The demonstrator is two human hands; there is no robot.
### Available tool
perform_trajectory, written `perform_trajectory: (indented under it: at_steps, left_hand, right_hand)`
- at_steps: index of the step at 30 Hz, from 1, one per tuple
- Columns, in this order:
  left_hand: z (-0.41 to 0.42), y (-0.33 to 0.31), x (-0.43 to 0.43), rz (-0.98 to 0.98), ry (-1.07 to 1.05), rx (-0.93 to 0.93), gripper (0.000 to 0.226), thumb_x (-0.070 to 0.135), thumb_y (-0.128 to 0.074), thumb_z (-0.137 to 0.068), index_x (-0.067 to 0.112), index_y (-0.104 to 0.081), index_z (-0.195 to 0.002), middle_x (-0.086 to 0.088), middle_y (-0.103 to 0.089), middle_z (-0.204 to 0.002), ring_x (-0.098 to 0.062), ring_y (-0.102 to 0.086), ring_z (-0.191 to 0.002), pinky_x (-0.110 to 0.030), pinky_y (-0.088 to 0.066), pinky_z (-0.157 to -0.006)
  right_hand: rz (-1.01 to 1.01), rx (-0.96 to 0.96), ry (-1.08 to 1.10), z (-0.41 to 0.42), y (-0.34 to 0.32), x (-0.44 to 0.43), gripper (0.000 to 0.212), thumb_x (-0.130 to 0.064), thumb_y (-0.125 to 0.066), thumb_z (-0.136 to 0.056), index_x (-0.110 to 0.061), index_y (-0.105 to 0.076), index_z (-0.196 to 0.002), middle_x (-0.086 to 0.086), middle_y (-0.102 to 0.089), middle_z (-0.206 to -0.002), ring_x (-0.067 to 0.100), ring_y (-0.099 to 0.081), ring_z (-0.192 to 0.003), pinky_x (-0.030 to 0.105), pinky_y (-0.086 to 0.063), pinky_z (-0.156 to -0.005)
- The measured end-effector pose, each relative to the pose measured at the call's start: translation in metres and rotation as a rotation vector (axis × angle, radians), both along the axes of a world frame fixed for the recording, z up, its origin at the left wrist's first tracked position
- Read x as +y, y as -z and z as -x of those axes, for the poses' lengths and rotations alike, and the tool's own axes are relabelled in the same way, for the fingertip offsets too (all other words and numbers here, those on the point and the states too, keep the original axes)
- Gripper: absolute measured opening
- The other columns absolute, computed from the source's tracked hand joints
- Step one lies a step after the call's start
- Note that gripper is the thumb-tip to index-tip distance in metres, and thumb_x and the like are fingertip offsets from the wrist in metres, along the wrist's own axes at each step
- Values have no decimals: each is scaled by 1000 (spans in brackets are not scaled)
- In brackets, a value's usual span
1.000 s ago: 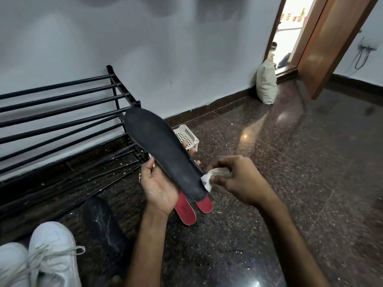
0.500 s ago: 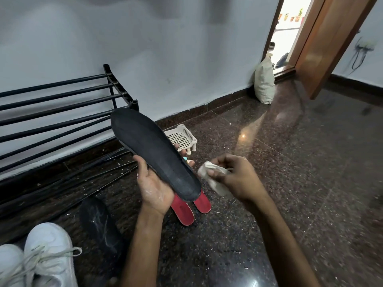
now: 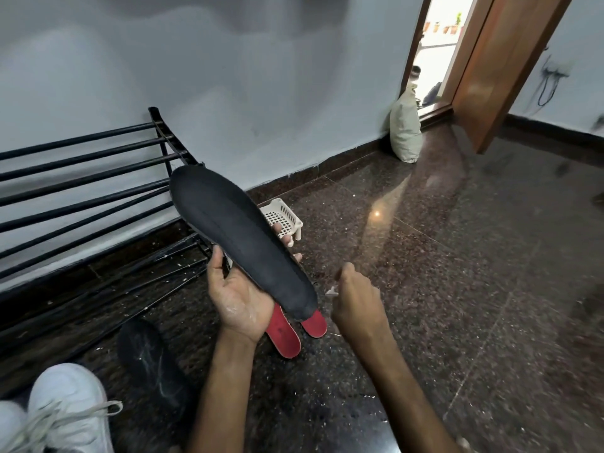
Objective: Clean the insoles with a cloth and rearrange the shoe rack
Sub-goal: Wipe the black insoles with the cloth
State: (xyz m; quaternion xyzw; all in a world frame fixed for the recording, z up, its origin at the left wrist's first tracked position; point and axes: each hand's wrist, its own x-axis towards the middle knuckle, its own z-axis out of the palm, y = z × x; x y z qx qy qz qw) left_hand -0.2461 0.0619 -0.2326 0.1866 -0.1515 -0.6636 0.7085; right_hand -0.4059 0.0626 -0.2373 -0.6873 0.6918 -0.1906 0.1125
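Gripping the black insole in the left hand, thumb on one edge, fingers under the other, heel end low and toe end tilting up toward the shoe rack. Pulling the right hand back from the heel, where the cloth was pressing a second ago. Now curling tight round that cloth, blurred, showing only a white corner, and hanging near the insole without touching it. Probably ending one wipe and regathering the cloth for another. Leaving two red insoles and another black insole lying on the floor. Not yet getting to the rack.
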Motion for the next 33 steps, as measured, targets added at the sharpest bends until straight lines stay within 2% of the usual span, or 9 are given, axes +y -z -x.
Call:
perform_trajectory:
  at_steps: [3,7,9,15,21,26,28,30,33]
  left_hand:
    - [-2,-1,3,32,-2,10,63,57,-33,-98,12,-58,-134,-16,-58,-134,-28,-61,-110,-43,-47,-98]
    - [0,2,2,2,-22,19,72,56,-30,-96,5,-45,-144,-20,-55,-134,-33,-57,-117,-45,-43,-105]
    - [4,7,2,-7,5,1,73,57,-29,-95,4,-47,-142,-21,-56,-131,-35,-54,-121,-47,-37,-110]
    - [9,12,0,12,37,73,67,59,-35,-93,7,-60,-126,-14,-64,-115,-31,-59,-105,-55,-33,-109]
    - [-14,23,-5,38,-51,73,62,59,-43,-92,14,-59,-133,-10,-58,-131,-28,-57,-114,-64,-17,-116]
    - [-17,40,-3,-32,45,93,64,57,-36,-96,9,-63,-129,-13,-60,-133,-31,-61,-113,-57,-43,-104]
    - [-19,57,-5,-116,98,58,68,57,-34,-98,4,-60,-132,-15,-56,-138,-32,-55,-122,-50,-38,-111]
    - [-19,75,-7,-196,138,31,70,58,-35,-98,3,-54,-138,-16,-54,-141,-31,-49,-129,-49,-26,-118]
    - [-19,97,-11,-270,154,40,71,58,-37,-97,3,-52,-140,-18,-56,-138,-32,-56,-122,-49,-34,-114]
  right_hand:
    - [34,-99,38,16,-6,-6,17,-20,-68,-88,-14,-60,-102,2,-68,-99,19,-65,-86,31,-51,-71]
    - [-14,-810,-72,-1,-28,-12,16,-22,-79,-78,-18,-66,-88,-4,-69,-82,11,-63,-71,30,-51,-63]
    - [-35,-990,-99,-26,-23,-4,19,-21,-80,-77,-17,-65,-88,-2,-67,-79,10,-61,-69,30,-51,-62]
    - [80,-556,2,-46,8,9,25,-28,-74,-78,-24,-49,-79,-8,-66,-83,16,-61,-76,31,-43,-64]
    - [-21,-132,34,-7,50,6,21,-24,-67,-87,-17,-47,-91,0,-64,-93,26,-63,-86,33,-39,-65]
    - [-255,-616,40,5,51,-6,16,-32,-72,-81,-20,-63,-83,3,-69,-78,22,-65,-71,36,-50,-63]
    - [-335,-825,1,1,52,-8,20,-39,-70,-81,-19,-70,-84,9,-72,-77,22,-64,-65,41,-51,-61]
    - [-335,-832,-16,-1,54,-8,19,-36,-70,-84,-17,-72,-85,6,-73,-77,17,-64,-64,39,-52,-62]
    - [-254,-691,-21,-1,49,-9,9,-27,-74,-84,-19,-71,-88,-4,-73,-80,10,-67,-68,29,-54,-59]
